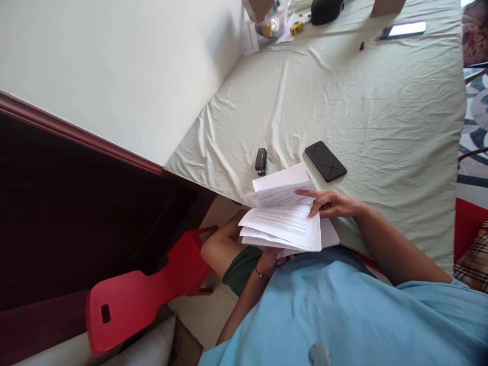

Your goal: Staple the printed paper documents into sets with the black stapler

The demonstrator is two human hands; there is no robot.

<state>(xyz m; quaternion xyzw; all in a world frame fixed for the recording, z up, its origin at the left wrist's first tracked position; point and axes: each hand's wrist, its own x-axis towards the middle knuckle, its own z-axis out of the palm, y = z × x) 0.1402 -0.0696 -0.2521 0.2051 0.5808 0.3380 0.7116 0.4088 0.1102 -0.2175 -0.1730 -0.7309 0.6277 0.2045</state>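
A stack of printed sheets of paper (282,223) rests at the near edge of the cloth-covered table, its pages fanned apart. My left hand (272,258) supports the lower edge of the stack close to my body; most of its fingers are hidden under the paper. At the right side of the pages is my right hand (330,204), index finger stretched over an upper sheet and the other fingers bent against a lower page's edge. A black stapler (261,161) lies just beyond the sheets. To its right is a dark phone (326,161), close to my right hand.
A pale cloth (366,101) covers the table. Toward its far end are a yellow tape measure (296,28), a clear plastic bag (272,25), a black case (326,10) and a lit phone (404,30). A red chair (125,300) stands at left, below the white wall (114,66).
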